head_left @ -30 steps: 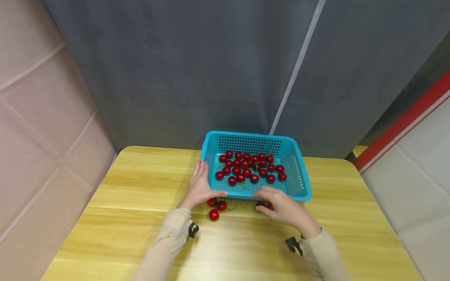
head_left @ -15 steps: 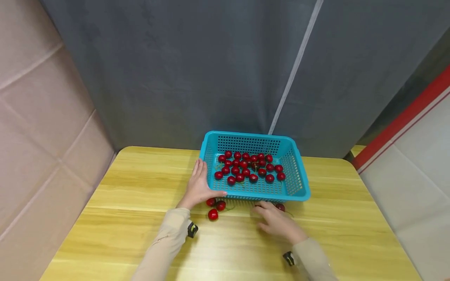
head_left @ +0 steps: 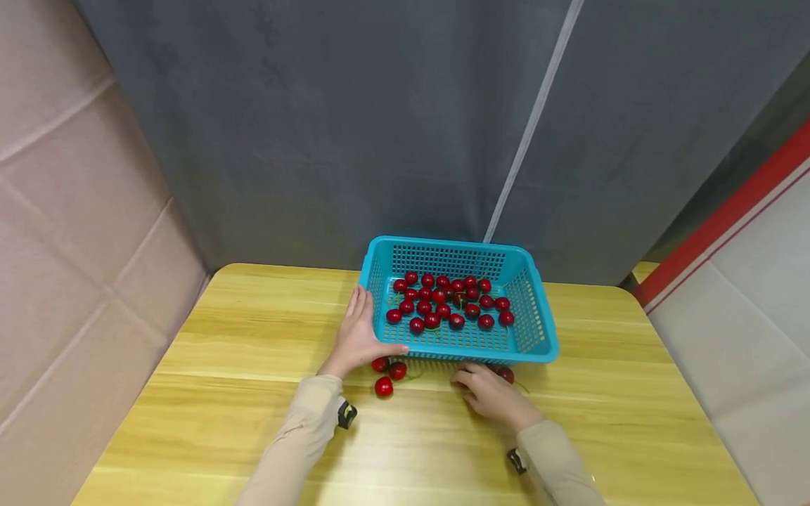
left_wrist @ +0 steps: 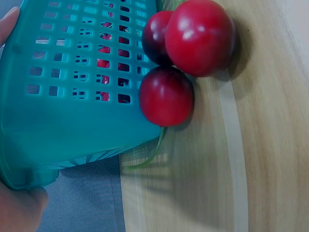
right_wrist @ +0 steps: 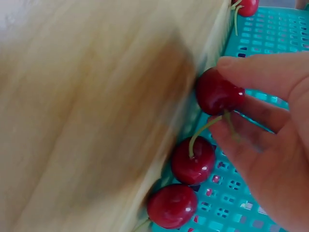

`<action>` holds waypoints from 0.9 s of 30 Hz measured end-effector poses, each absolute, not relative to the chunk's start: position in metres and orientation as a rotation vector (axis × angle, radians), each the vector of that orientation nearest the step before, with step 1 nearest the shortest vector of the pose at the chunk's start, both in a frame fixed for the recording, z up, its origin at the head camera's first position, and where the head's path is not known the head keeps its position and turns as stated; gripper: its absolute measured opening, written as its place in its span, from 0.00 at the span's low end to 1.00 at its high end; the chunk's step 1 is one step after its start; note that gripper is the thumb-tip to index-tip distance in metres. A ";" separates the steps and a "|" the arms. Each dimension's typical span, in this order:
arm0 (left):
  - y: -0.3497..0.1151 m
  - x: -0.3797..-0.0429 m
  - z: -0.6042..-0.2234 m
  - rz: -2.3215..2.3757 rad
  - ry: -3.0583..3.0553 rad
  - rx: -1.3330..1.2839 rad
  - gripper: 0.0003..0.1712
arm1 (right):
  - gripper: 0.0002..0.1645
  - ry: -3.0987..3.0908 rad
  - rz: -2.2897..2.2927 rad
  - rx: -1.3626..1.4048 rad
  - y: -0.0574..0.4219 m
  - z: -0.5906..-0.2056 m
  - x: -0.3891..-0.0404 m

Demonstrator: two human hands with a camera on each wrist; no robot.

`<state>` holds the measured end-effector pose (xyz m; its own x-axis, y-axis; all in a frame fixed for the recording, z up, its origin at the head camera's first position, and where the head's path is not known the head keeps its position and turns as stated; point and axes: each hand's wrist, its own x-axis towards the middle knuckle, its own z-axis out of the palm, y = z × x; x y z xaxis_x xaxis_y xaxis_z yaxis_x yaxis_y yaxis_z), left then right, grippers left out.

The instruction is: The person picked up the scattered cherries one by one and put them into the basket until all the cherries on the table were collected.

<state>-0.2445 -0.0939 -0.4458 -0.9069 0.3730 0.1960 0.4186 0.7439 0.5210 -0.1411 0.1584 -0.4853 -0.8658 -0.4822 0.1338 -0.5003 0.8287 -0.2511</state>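
A turquoise perforated plastic basket (head_left: 538, 351) with many red cherries inside stands at the table's back edge. My left hand (head_left: 361, 337) spans its near left corner, thumb along the front rim and straight fingers against the left side. In the right wrist view, my right hand (right_wrist: 275, 130) pinches a dark red cherry (right_wrist: 217, 94) between thumb and fingers, close to the basket's front wall. Beside that one lie two stemmed cherries, a nearer cherry (right_wrist: 172, 206) and a middle cherry (right_wrist: 192, 164). The head view mostly hides these behind the hand.
Three loose cherries (head_left: 383, 386) lie on the wooden table (head_left: 253, 393) below the left hand; the left wrist view shows a stemmed cherry (left_wrist: 165, 96) among them against the basket wall. A grey curtain (head_left: 316, 140) hangs behind the table.
My right hand has moved down from the basket's front rim to the tabletop just in front, uncovering a cherry to its right. The left hand keeps its place at the corner.
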 end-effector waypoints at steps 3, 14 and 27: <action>-0.094 -0.244 -0.445 -0.878 -2.863 -0.652 0.75 | 0.12 -2.893 0.447 0.833 0.158 -0.488 -0.142; -0.094 -0.243 -0.444 -0.901 -2.862 -0.643 0.74 | 0.11 -2.893 0.520 0.865 0.157 -0.477 -0.135; -0.094 -0.244 -0.445 -0.889 -2.861 -0.643 0.74 | 0.14 -2.799 0.737 0.997 0.171 -0.400 -0.124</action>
